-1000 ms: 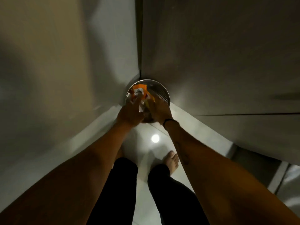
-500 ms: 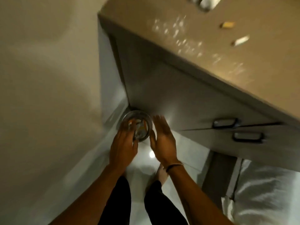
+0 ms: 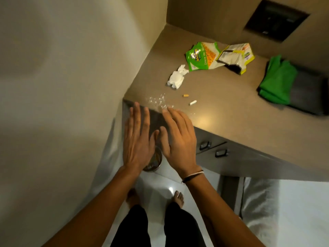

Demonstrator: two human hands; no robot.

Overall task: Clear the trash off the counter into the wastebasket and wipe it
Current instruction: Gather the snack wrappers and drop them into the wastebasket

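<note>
1. A brown matte counter fills the corner of a small room with beige walls; a dark rectangular wall panel hangs above its far edge, and two drawer handles show on the front below its near edge.
2. Near the far left corner lie a green-and-orange snack bag and, touching it on the right, a torn white-and-yellow snack bag. A crumpled white tissue sits just beside the green bag, toward the left edge.
3. Toward the near edge lie two small cigarette butts and a scatter of white crumbs at the near left corner.
4. A folded green cloth rests on a dark tray by the right edge.
5. The left hand and right hand hang empty, fingers spread, palms down (right fingertips over the crumbs).
6. The round metal wastebasket stands on the white tiled floor, directly beneath both hands and partly hidden by them.
</note>
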